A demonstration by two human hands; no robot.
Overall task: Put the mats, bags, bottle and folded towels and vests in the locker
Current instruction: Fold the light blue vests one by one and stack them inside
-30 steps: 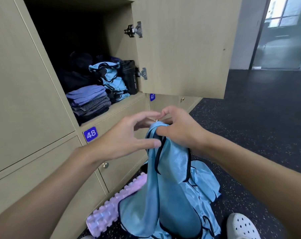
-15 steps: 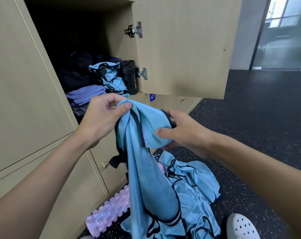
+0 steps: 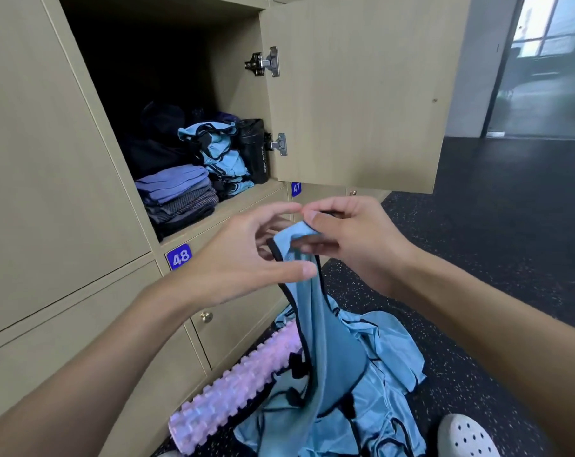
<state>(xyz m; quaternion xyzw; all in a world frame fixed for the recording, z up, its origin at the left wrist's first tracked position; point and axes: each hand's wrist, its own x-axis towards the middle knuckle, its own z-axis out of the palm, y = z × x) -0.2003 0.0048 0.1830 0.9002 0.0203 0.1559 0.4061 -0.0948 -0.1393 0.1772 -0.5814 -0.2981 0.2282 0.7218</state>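
Observation:
A light blue vest (image 3: 329,341) with black trim hangs in front of the lockers. My right hand (image 3: 348,245) pinches its top edge. My left hand (image 3: 246,258) is right beside it, fingers spread around the same edge without a clear grip. More blue vests (image 3: 388,357) lie crumpled on the floor below. Inside the open locker (image 3: 213,222) sit folded purple and grey towels (image 3: 177,192), a stack of folded blue vests (image 3: 220,153), a black bottle (image 3: 256,150) and dark bags (image 3: 157,136) at the back.
The locker door (image 3: 362,94) stands open to the right. A pink ridged foam roller (image 3: 236,387) lies on the dark speckled floor against the lower lockers. A white perforated shoe (image 3: 467,437) shows at the bottom right. Closed lockers 48 (image 3: 179,257) and 47 sit below.
My left hand let go of the vest's upper edge and moved down to meet my right hand. The vest now hangs lower, pinched at a narrow top.

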